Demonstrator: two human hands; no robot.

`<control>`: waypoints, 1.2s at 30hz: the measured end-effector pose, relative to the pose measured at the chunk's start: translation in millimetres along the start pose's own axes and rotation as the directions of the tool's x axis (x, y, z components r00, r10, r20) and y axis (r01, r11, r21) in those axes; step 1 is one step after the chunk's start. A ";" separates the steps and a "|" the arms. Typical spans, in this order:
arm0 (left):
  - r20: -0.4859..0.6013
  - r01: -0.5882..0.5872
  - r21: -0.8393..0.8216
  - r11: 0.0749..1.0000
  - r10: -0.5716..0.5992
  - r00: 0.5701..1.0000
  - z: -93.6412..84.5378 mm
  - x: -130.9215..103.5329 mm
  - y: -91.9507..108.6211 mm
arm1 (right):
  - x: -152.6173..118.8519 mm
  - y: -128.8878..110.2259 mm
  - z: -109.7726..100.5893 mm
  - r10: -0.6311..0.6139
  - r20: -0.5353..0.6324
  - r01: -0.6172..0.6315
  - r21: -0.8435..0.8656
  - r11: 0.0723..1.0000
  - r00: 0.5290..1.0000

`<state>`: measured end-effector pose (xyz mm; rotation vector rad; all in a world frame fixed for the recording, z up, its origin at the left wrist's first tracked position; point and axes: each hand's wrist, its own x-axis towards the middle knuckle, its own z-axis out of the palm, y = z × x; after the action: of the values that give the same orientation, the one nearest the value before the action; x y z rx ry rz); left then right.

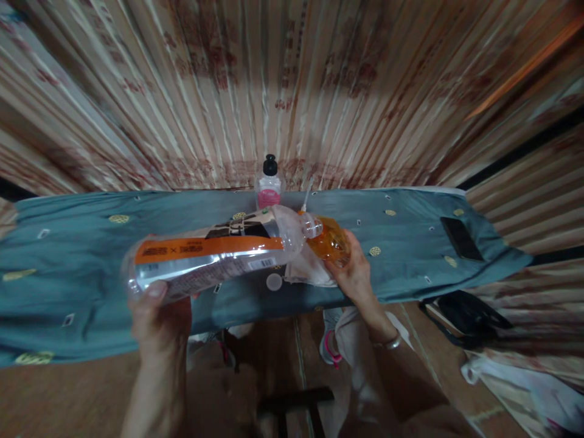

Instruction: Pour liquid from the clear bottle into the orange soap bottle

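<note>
My left hand (159, 313) is wrapped round the base of a large clear plastic bottle (210, 252) with an orange and silver label. The bottle lies nearly level in the air, its neck tipped towards the right. In my right hand (358, 267) is a smaller bottle of orange tint (335, 240), and the large bottle's neck meets it near its top. Whether liquid passes between them I cannot tell. Below them on the cloth lie a round white cap (274, 281) and a pale cloth or tissue (308, 267). A white pump tube (308, 193) stands up just behind the necks.
A clear bottle with a black cap and pink label (269, 185) stands at the table's back edge. A dark phone (460, 238) lies on the green tablecloth (410, 243) to the right. Curtains (283, 91) hang behind. A black bag (468, 319) is on the floor at right.
</note>
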<state>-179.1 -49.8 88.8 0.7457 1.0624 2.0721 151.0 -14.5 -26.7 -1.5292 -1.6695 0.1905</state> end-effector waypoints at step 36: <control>0.052 -0.031 -0.012 0.999 0.031 0.998 4.3 -2.5 -1.1 | 2.3 -6.1 -4.7 0.082 0.002 -0.082 0.060 0.995 0.997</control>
<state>-174.2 -49.3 89.7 0.8112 1.0160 2.0716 149.7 -15.9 -18.9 -1.5537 -1.5876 0.2818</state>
